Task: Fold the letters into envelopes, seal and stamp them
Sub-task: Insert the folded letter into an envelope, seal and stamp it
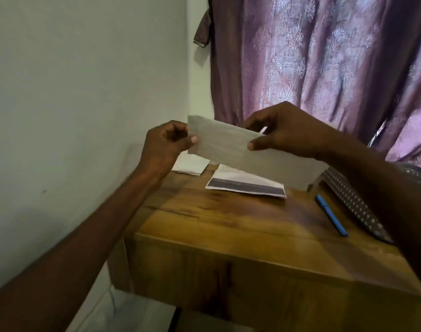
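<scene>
We hold the envelope (231,144) up in the air above the wooden table (228,224), our left hand (166,144) pinching its left end between thumb and fingers and our right hand (283,133) gripping the top edge further along, thumb on the near face. Below the envelope, a folded letter (246,183) with a dark printed band lies on the table, and more white paper (189,165) sits beyond it, toward the wall. To the right of the folded letter lie a blue pen (331,215) and a dark dotted object (353,202) we cannot identify. The risk we see is in the grip: the envelope is thin and held only at its edges, so squeezing or twisting could crease it, and a loose pinch could let it drop onto the table. Our right forearm hides the envelope's right end, so we cannot tell where the flap is, whether it is open, or whether a letter is inside. No stamps are visible.
</scene>
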{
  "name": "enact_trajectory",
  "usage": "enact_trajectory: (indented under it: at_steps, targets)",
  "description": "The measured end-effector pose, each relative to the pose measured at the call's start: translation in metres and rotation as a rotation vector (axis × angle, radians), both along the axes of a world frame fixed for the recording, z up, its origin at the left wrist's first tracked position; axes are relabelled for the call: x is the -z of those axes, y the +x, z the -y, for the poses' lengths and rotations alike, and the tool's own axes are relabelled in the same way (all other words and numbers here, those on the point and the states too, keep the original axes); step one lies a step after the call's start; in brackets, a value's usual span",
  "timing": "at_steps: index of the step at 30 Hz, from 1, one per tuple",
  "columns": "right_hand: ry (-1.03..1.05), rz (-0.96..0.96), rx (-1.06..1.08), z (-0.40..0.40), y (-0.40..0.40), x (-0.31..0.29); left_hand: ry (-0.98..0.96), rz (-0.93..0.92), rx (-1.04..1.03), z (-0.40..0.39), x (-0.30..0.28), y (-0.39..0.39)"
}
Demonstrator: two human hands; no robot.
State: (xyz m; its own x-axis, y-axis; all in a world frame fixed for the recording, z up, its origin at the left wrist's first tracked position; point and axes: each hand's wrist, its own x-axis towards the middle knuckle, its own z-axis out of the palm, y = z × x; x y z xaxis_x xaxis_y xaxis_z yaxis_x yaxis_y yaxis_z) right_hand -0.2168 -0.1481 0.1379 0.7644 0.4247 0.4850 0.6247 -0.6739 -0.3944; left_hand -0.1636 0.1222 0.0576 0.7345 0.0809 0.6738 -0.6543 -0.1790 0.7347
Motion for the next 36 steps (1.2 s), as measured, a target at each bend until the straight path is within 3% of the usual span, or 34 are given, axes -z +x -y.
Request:
enact_trajectory:
  at_steps: [5, 11, 16, 22, 29, 36]
  targets:
    - [-0.254, 0.138, 0.131, -0.021, -0.043, 0.057, 0.372, -0.079, -0.072, -0.018, 0.027, -0.042]
    - [-0.347, -0.058, 0.151, -0.032, -0.06, 0.12, 0.859, -0.228, -0.116, -0.017, 0.053, -0.063]
    - [-0.184, -0.001, 0.188, -0.048, -0.044, 0.123, 0.816, -0.164, -0.201, 0.005, 0.041, -0.064]
    - [-0.41, -0.257, 0.223, -0.073, -0.021, 0.143, 1.186, -0.352, -0.089, 0.025, 0.068, -0.052]
    - [-0.473, -0.34, 0.355, -0.024, -0.03, 0.155, 1.317, -0.397, -0.121, 0.024, 0.073, -0.043]
    - [-0.469, -0.406, 0.544, 0.019, -0.053, 0.156, 1.32, -0.418, -0.13, 0.024, 0.07, -0.046]
